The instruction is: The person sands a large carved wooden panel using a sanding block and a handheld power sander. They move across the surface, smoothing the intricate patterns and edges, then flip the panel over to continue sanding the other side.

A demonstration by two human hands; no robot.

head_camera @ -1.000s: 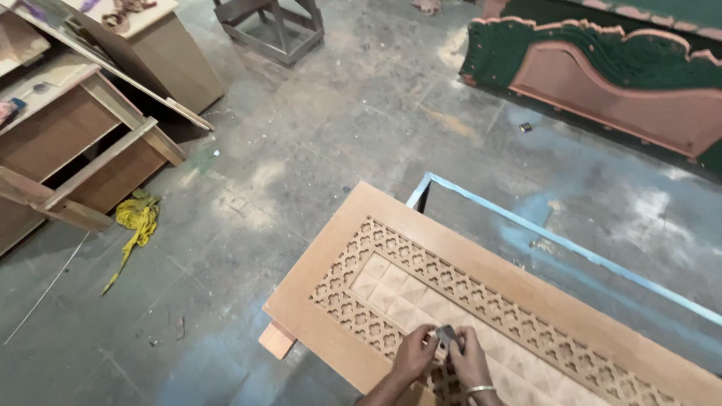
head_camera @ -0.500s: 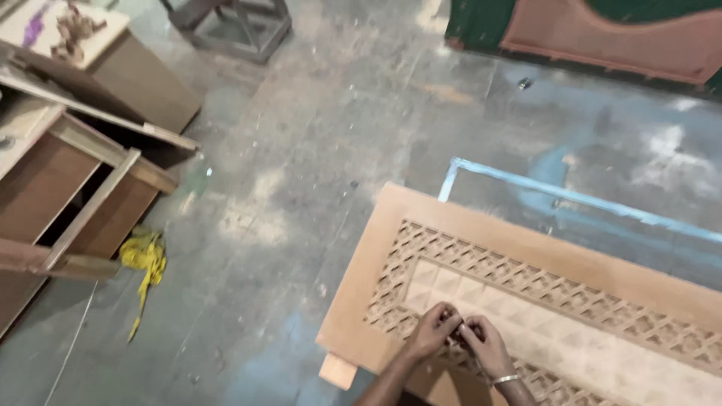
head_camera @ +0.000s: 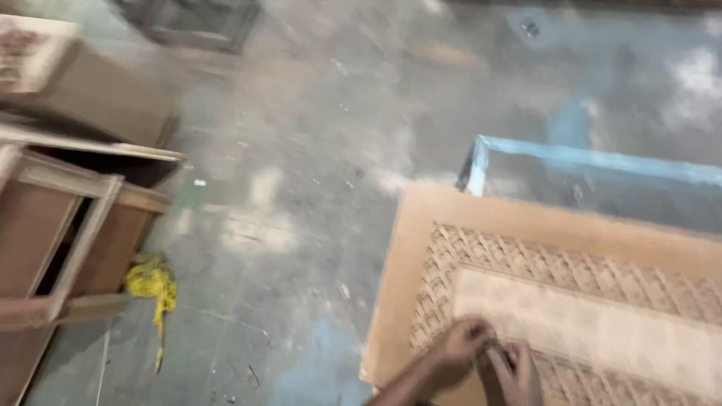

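From the head camera, the left hand [head_camera: 456, 348] and right hand [head_camera: 514, 372] meet close together on the lattice border of a carved wooden panel [head_camera: 571, 301] lying flat at lower right; blur hides whether they pinch anything. A yellow rag [head_camera: 153, 283] lies on the floor beside wooden cabinets [head_camera: 68, 225].

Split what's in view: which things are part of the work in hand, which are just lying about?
In use:
- carved wooden panel, lattice border, under both hands
- left hand and right hand, close together on the panel's lattice; anything held is too blurred to tell

Lying about:
- blue metal frame behind the panel
- wooden furniture frames at left
- yellow rag on the concrete floor
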